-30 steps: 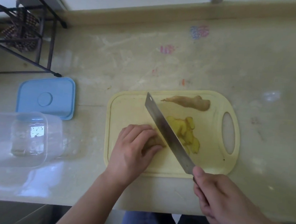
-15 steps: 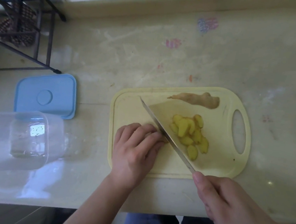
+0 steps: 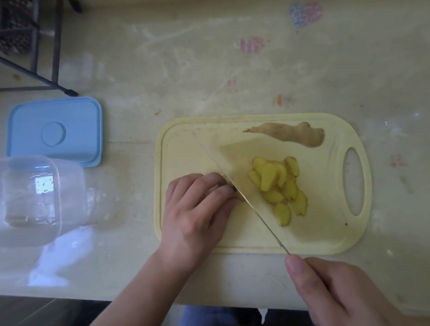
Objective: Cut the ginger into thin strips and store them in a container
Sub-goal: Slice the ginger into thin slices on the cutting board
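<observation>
On the pale yellow cutting board (image 3: 320,235), which lies toward the near edge of the worktop (image 3: 192,62), the left hand (image 3: 195,214) presses down with curled fingers on a ginger piece (image 3: 229,181) that is almost wholly hidden beneath them. The right hand (image 3: 347,307), at the worktop's near edge, is closed around the handle of a cleaver (image 3: 235,165), whose broad blade runs diagonally across the board and meets the ginger right beside the left fingertips. A second ago the blade was raised and showed its steel face; now it is tipped down against the board with its edge in the ginger, so another slice is coming off. The heap of yellow ginger slices (image 3: 277,188) lies just beyond the blade, near the board's handle hole, and looks a little fuller and more spread than before. An unpeeled ginger knob (image 3: 291,135) rests untouched along the board's far edge. Toward the worktop's left edge the clear plastic container (image 3: 19,195) lies tipped over with nothing visible in it, and its blue lid (image 3: 55,127) sits just behind it. By my reading the work is at the slicing stage: the slices have not yet been cut into strips, and nothing is stored.
</observation>
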Demonstrator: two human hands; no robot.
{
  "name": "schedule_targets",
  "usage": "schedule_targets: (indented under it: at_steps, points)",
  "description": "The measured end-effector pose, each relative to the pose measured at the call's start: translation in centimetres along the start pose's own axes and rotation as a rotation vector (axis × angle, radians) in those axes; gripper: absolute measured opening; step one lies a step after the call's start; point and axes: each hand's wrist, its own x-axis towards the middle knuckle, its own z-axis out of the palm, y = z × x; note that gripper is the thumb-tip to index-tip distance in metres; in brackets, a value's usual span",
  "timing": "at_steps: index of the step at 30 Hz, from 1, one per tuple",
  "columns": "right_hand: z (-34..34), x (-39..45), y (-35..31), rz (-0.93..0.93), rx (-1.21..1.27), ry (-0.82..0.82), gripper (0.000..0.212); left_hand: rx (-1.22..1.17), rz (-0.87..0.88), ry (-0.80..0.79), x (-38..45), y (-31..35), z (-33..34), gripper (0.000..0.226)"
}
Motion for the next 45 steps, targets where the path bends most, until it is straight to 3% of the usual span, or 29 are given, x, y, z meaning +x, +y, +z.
schedule_targets:
  at_steps: [7,11,17,25,28,38,45]
  points:
    - [0.1,-0.4,-1.0,0.072,0.031,-0.004,0.086,0.006,0.008,-0.025,0.1,-0.1,-0.1,0.013]
    - [0.3,0.3,-0.7,0.041,0.032,0.023,0.098,-0.004,0.011,-0.018,0.1,-0.2,-0.1,0.008]
    - [0.9,3.7,-1.7,-0.004,0.018,0.003,0.080,-0.003,-0.005,-0.012,0.1,-0.1,-0.2,0.010]
    - [0.2,3.4,-1.4,-0.026,0.020,0.035,0.081,0.020,0.001,0.029,-0.1,-0.1,0.1,0.006]
    - [0.2,2.4,-1.4,-0.025,0.025,0.006,0.073,0.015,0.006,0.021,0.0,-0.1,0.1,0.007]
    - [-0.5,1.1,-1.3,-0.052,-0.002,0.012,0.085,0.015,0.001,-0.005,0.0,-0.1,0.0,0.008]
    - [-0.3,1.2,-1.3,-0.037,-0.016,-0.005,0.077,0.011,0.005,-0.008,0.0,-0.1,-0.1,0.013]
